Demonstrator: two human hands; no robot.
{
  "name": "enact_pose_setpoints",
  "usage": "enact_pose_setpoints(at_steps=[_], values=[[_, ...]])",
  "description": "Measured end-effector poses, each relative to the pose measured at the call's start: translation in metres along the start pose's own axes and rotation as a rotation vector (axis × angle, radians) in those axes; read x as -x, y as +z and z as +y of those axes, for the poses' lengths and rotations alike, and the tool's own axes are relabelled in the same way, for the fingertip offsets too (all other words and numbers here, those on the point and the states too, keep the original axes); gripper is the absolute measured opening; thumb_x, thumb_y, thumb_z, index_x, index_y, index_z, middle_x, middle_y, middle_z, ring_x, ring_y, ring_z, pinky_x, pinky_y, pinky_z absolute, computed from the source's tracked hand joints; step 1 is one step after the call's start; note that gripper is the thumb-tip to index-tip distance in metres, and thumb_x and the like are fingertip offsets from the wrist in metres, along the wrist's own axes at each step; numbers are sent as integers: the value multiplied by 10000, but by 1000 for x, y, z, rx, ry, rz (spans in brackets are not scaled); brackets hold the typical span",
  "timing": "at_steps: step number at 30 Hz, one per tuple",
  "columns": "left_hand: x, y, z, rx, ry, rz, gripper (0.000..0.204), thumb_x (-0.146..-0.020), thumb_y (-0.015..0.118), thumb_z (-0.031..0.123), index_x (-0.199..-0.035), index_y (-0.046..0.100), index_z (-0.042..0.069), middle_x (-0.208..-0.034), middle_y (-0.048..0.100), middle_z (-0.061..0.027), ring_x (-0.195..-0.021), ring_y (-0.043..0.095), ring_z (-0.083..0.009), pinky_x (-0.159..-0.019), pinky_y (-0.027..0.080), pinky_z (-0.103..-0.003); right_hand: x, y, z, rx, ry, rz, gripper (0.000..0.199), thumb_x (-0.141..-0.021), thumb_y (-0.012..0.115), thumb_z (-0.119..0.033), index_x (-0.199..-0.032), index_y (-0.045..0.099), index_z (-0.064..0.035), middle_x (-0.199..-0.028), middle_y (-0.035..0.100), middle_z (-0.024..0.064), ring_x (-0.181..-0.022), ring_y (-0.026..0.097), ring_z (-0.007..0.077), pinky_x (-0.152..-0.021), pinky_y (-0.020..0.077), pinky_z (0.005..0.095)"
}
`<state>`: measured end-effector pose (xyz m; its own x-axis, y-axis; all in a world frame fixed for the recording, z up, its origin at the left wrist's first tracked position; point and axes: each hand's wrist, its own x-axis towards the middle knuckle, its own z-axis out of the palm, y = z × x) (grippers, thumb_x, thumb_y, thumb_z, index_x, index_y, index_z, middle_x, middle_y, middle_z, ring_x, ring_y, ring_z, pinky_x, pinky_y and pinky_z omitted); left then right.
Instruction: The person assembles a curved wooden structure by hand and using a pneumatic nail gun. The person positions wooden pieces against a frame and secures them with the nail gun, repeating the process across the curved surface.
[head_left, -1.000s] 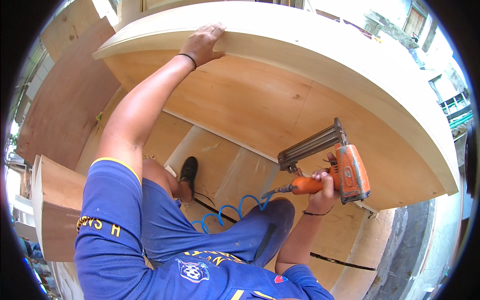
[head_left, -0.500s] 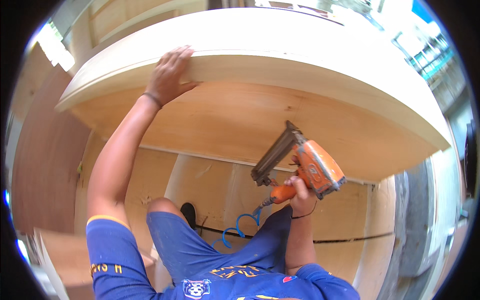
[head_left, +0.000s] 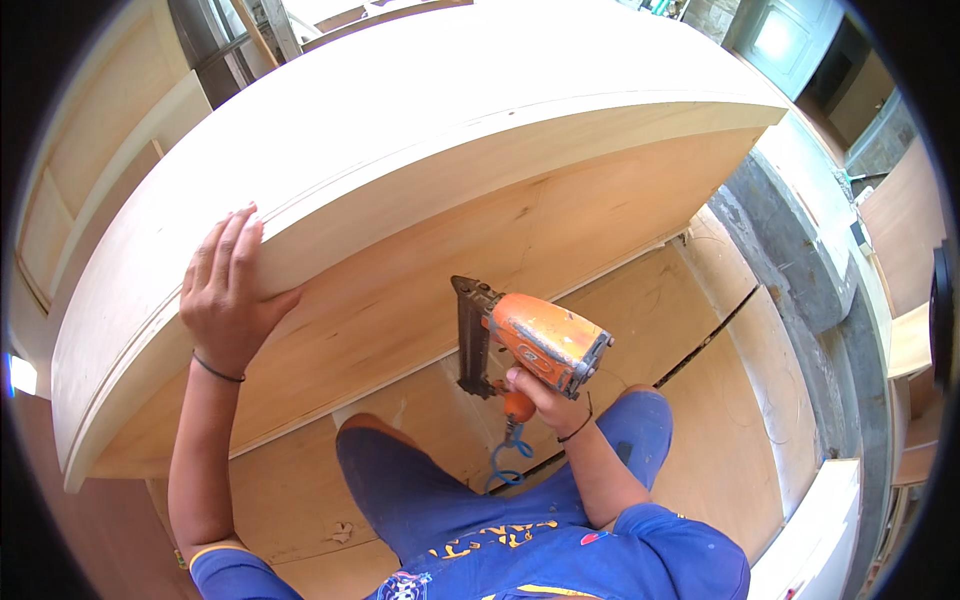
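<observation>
Head view — right hand [head_left: 540, 385] grips orange nail gun [head_left: 530, 340]; left hand [head_left: 228, 290] flat, open on plywood panel [head_left: 450, 170].

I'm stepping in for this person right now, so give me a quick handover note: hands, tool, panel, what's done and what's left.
Left hand: flat on the front edge of the curved plywood panel, steadying it.
Right hand: gripping the orange nail gun, held below the panel's face, nose not touching wood; blue coiled hose attached.
Done: no nails can be made out.
Left: probably fastening the edge strip.

packages: none showing | labels: none showing | signs: none showing | screens: none showing near either hand
</observation>
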<state>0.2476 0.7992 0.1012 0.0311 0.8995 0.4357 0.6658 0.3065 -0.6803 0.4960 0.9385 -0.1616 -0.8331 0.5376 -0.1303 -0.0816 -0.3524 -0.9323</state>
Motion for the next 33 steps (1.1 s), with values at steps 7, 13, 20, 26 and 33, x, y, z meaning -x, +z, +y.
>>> enact_pose_setpoints(at_steps=[7,13,20,26,33], values=[[-86,-42,-23,79,61,-217,874,-502,865,389,-1259,541,95,-1315,575,-44,-1215,536,-243,-963,467,-372,32,11,-71,-301,-21,207,306,-844,657,-76,-1121,573,24,-914,622,75,-817,625,152,-735,551,335],[-45,-32,-23,73,87,-120,855,-534,866,336,-1296,550,110,-1299,588,-38,-1189,561,-231,-953,482,-360,49,49,-71,-198,-211,250,339,-842,691,-76,-1140,566,27,-878,609,74,-735,626,154,-672,547,304],[-23,-23,-18,133,68,-109,831,-541,857,330,-1299,563,156,-1286,596,-24,-1168,574,-214,-901,526,-341,43,75,-69,-10,-268,328,287,-856,690,-92,-1106,607,22,-880,644,71,-778,641,155,-683,538,318],[-10,-18,-19,128,68,-82,791,-551,851,338,-1269,565,172,-1247,600,-20,-1127,576,-206,-874,530,-328,24,87,-57,54,-332,300,200,-842,687,-74,-1019,646,9,-921,677,82,-793,643,189,-712,519,346],[2,-14,-18,107,66,-99,828,-531,860,329,-1284,564,148,-1262,598,-27,-1125,578,-214,-877,535,-337,-4,106,-59,165,-559,280,129,-859,666,-66,-971,647,-5,-792,630,48,-684,588,164,-623,488,322]])
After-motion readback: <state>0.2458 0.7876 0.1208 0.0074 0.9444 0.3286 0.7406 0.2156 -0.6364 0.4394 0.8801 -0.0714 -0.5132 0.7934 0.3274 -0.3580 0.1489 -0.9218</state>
